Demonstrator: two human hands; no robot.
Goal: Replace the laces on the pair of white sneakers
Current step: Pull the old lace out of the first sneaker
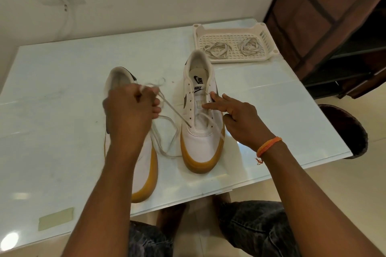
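Two white sneakers with tan soles stand on the glass table. The right sneaker (199,115) has a white lace (174,110) threaded only through its lowest eyelets. My left hand (130,110) grips one end of that lace, pulled taut up and to the left from a lower left eyelet. Straight fingers of my right hand (234,118) press on the sneaker's right side and tongue. The other lace end trails over the toe on the right. My left arm hides most of the left sneaker (144,165).
A white plastic tray (234,33) at the table's far right corner holds two coiled laces (217,49). A dark round stool (342,129) stands off the table's right edge. A dark shelf unit (334,27) stands at the right. Tape strip (56,218) near the front edge.
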